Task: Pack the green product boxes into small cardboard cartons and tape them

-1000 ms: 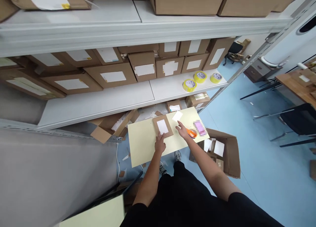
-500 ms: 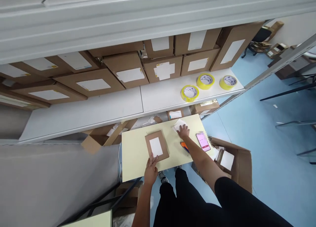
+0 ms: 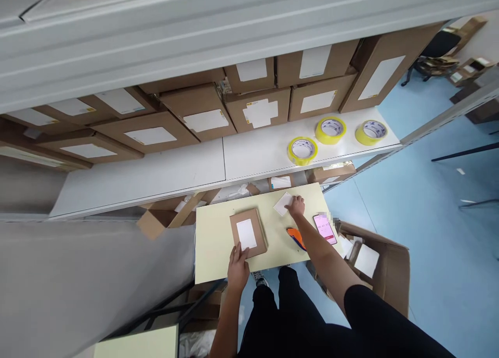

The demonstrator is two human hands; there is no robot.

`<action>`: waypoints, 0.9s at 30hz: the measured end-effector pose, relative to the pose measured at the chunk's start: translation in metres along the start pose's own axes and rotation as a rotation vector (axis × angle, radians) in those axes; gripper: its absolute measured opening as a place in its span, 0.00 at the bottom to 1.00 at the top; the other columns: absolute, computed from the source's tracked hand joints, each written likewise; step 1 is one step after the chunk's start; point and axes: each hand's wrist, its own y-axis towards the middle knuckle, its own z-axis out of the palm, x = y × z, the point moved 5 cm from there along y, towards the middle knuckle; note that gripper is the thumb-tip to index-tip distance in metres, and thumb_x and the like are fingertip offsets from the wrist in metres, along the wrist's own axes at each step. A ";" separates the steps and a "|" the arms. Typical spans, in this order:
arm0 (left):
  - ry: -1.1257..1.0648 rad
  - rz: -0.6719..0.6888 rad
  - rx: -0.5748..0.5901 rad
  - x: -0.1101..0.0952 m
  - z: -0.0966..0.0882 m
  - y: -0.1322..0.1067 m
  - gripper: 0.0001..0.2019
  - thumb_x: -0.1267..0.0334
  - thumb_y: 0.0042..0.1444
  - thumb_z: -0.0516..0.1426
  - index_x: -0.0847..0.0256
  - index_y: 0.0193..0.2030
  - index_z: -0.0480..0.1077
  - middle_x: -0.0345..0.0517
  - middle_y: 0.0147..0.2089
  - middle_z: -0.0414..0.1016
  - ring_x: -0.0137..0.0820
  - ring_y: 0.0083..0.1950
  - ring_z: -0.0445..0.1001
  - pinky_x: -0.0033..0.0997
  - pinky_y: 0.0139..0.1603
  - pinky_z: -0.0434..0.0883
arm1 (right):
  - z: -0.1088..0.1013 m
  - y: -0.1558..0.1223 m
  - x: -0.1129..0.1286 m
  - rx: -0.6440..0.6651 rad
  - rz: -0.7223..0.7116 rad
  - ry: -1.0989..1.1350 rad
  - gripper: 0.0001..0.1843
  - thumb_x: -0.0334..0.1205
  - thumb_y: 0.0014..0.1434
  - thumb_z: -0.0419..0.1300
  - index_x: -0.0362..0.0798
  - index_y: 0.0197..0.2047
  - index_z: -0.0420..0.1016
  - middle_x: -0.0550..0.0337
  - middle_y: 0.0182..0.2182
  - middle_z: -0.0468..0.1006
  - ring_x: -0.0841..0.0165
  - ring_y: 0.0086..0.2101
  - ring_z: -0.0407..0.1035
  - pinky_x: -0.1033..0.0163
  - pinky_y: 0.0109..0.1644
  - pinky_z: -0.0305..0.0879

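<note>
A flat brown cardboard box (image 3: 260,232) with a white label (image 3: 246,234) lies on the pale yellow table (image 3: 212,254). My left hand (image 3: 237,268) rests at its lower left corner, fingers stretched out and touching the box and the label's lower edge. Farther right, my right hand (image 3: 297,206) has its fingers curled closed at the right edge of a small white paper slip (image 3: 283,203). Whether this is one slip or a thin stack I cannot tell. An orange and blue tool (image 3: 296,238) lies beside my right forearm, which partly covers it.
A phone (image 3: 325,229) with a lit pink screen lies at the table's right. Behind stands a shelf (image 3: 187,171) with labelled cartons (image 3: 261,111) and three yellow tape rolls (image 3: 303,150). An open carton (image 3: 393,269) with white pieces stands right, on the floor; another open carton (image 3: 156,223) sits left.
My right hand has shifted slightly right, its fingers drawn from on top of the white paper to its edge. My left hand stays at the box. The whole view has shifted slightly.
</note>
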 end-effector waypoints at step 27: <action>-0.498 0.194 0.786 -0.199 0.019 0.256 0.14 0.55 0.38 0.71 0.60 0.31 0.82 0.42 0.33 0.82 0.35 0.35 0.76 0.33 0.40 0.70 | -0.124 -0.141 -0.059 -0.022 -0.187 0.933 0.27 0.67 0.56 0.61 0.49 0.29 0.76 0.53 0.29 0.83 0.60 0.31 0.77 0.59 0.38 0.72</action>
